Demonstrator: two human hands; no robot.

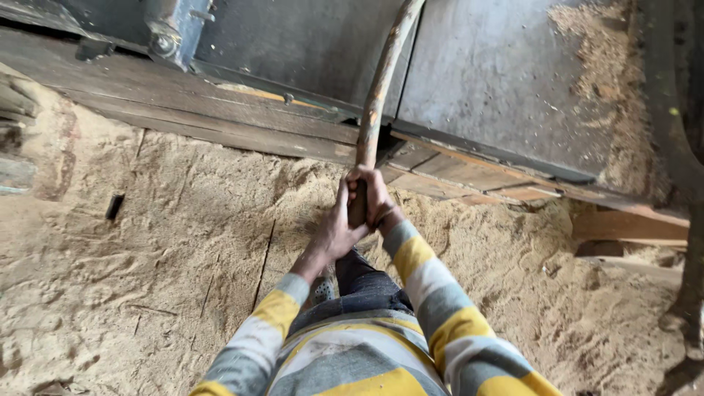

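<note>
While only the head view is on hand, it shows both hands wrapped around the lower end of a long, curved metal bar (pixel 379 88) that rises from the fists and runs up past the edge of a dark machine bed (pixel 484 81). The left hand (pixel 336 231) closes on the bar from the side, its grip clamped tight on the shaft; the right hand (pixel 374 196) sits just above and against it, its grip likewise clamped on the same bar, fingers curled fully round. Striped grey, white and yellow sleeves (pixel 433 293) lead back to the camera.

Rusty and mottled, the bar looks stiff and fairly heavy, a rough surface that should not slip in a bare palm; the low end, where the hands already are, gives the longest lever. Its upper end leaves the top of the picture, and where it meets the machine is hard to make out, possibly at the slot between two steel plates.

Below the hands lies a floor (pixel 147 279) thick with sawdust, with worn wooden planks (pixel 220 110) along the machine's edge and a further heap of sawdust (pixel 601 51) on the steel at upper right. A blue-grey bracket (pixel 176 33) with a bolt stands at upper left.
</note>
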